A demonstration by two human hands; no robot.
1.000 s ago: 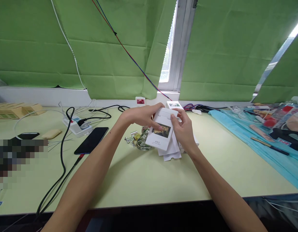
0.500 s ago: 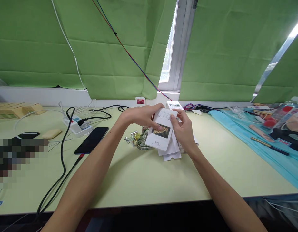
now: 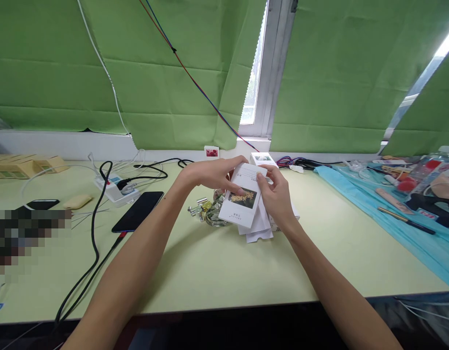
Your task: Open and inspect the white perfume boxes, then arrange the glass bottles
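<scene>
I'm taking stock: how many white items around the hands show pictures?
3: flower card in left hand and right hand; red-pictured piece at the back; green-pictured piece beyond the right hand. Others may be hidden.

the white card (image 3: 242, 218) partly hid the left hand (image 3: 219, 174) and the glass object (image 3: 213, 215); its smaller print was unreadable. a pixelated patch (image 3: 27, 238) masked part of the left edge of the bench (image 3: 210, 277); the view cut off a clear bottle (image 3: 442, 158) by the far edge, right.
</scene>
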